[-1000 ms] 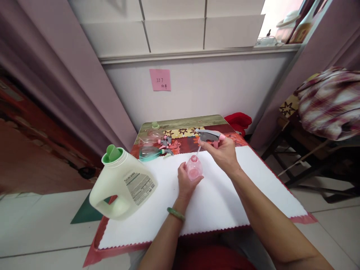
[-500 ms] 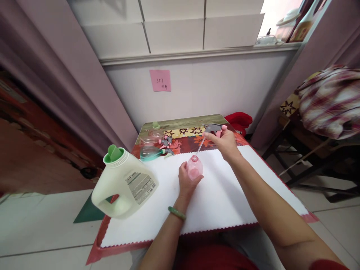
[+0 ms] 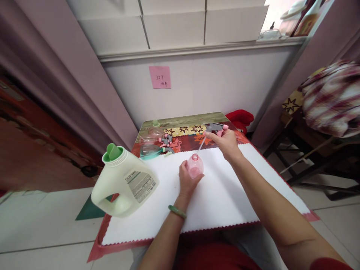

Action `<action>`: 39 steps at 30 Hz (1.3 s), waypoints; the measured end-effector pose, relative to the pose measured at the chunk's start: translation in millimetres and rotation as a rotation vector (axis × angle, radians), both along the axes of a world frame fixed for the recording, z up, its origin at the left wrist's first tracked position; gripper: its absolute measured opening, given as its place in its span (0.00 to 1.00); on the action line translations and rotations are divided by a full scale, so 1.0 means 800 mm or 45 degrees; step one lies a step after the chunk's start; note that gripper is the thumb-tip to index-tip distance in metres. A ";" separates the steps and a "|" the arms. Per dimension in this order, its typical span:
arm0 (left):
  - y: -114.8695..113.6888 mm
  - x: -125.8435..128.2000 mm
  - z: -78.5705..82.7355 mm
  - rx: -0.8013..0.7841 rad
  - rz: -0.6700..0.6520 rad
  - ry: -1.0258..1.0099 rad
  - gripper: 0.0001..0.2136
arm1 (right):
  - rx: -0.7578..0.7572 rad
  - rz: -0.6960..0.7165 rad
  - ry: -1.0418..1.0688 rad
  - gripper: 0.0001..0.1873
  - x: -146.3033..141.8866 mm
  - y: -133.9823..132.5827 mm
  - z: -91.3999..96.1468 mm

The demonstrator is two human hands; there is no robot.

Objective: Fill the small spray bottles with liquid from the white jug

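My left hand (image 3: 186, 180) is wrapped round a small pink transparent bottle (image 3: 195, 166) standing on the white cloth (image 3: 219, 195). My right hand (image 3: 225, 142) grips a grey and pink trigger sprayer head (image 3: 215, 128), raised above and to the right of the bottle. The sprayer's thin dip tube (image 3: 201, 145) slants down to the bottle's mouth. A green bangle (image 3: 177, 211) sits on my left wrist.
A large pale green detergent jug (image 3: 123, 182) with a green cap stands at the table's left edge. Further back lie a teal spray bottle (image 3: 153, 151) and a clear bottle with sprayer heads (image 3: 165, 140). A chair with plaid fabric (image 3: 332, 101) stands right.
My right hand has lifted the sprayer head up and away from the bottle, drawing the dip tube out until only its tip is at the mouth. My left hand stayed on the bottle.
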State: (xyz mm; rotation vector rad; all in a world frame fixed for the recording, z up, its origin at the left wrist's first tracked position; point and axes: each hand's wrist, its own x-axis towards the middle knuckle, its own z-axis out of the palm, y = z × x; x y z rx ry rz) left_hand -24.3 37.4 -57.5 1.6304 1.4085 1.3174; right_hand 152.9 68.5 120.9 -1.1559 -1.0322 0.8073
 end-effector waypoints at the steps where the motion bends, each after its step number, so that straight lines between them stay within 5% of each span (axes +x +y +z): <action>1: 0.000 0.000 0.000 0.000 0.004 0.001 0.41 | -0.005 -0.016 0.026 0.23 0.000 -0.001 0.000; 5: 0.000 0.001 0.000 -0.002 0.007 -0.005 0.42 | 0.022 -0.107 0.185 0.23 0.018 0.001 0.004; 10: 0.002 0.001 -0.001 -0.007 -0.003 -0.027 0.42 | 0.011 -0.105 0.450 0.16 0.087 0.012 -0.003; 13: 0.003 0.001 -0.001 0.004 -0.017 -0.024 0.42 | -0.196 -0.036 0.533 0.10 0.121 0.011 -0.035; 17: 0.003 0.002 -0.001 0.032 -0.028 -0.016 0.40 | -0.829 0.193 0.326 0.08 0.129 -0.005 -0.098; 22: 0.002 0.003 -0.001 0.065 -0.040 0.006 0.40 | -1.020 0.284 0.236 0.12 0.121 -0.015 -0.146; 31: -0.001 0.003 0.000 0.082 -0.065 0.057 0.41 | -1.078 0.367 0.106 0.14 0.155 -0.004 -0.153; 39: -0.004 0.004 0.002 0.009 -0.036 0.075 0.47 | -1.095 0.646 -0.218 0.21 0.166 0.003 -0.146</action>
